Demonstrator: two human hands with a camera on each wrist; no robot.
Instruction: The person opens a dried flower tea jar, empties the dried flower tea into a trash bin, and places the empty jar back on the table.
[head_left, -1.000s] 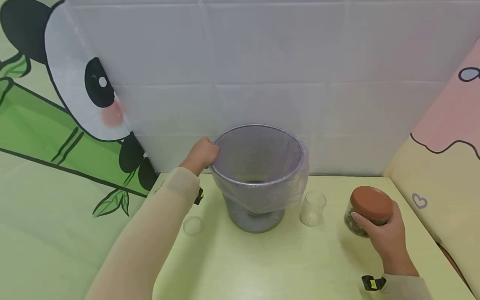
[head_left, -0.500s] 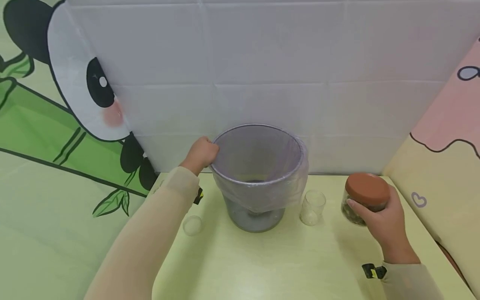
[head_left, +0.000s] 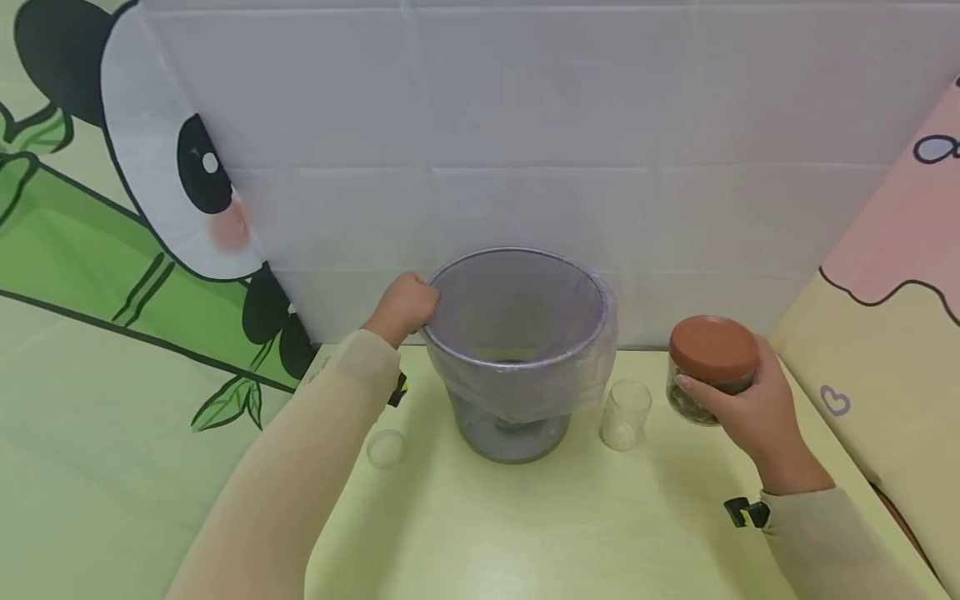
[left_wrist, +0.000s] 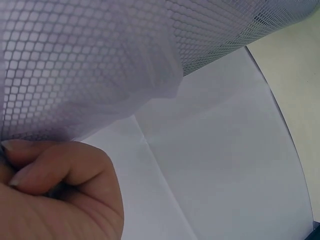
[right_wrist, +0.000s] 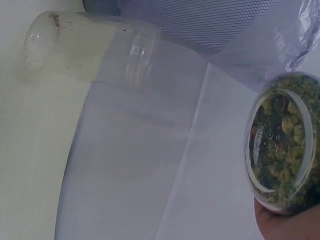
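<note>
My left hand [head_left: 402, 308] grips the left rim of a grey mesh trash bin [head_left: 512, 442] lined with a thin, pale purple bag [head_left: 517, 398]. In the left wrist view its fingers [left_wrist: 75, 162] curl at the bin's edge, and the liner hangs over the mesh [left_wrist: 45, 65]. On the right, my right hand [head_left: 763, 421] holds a clear jar with an orange-brown lid [head_left: 712, 346]. The jar is upright and raised off the table. Its underside shows in the right wrist view, where dried greenish flower-like pieces [right_wrist: 285, 135] fill it.
An uncapped clear jar [head_left: 626, 417] stands just right of the bin, with dark specks inside. A small clear round lid or disc [head_left: 386, 450] lies left of the bin on the pale yellow table [head_left: 510, 533]. A white sheet [head_left: 540, 125] hangs behind.
My right hand has lifted the lidded jar and brought it farther back and somewhat left, toward the bin. The left hand and the bin have stayed in place.
</note>
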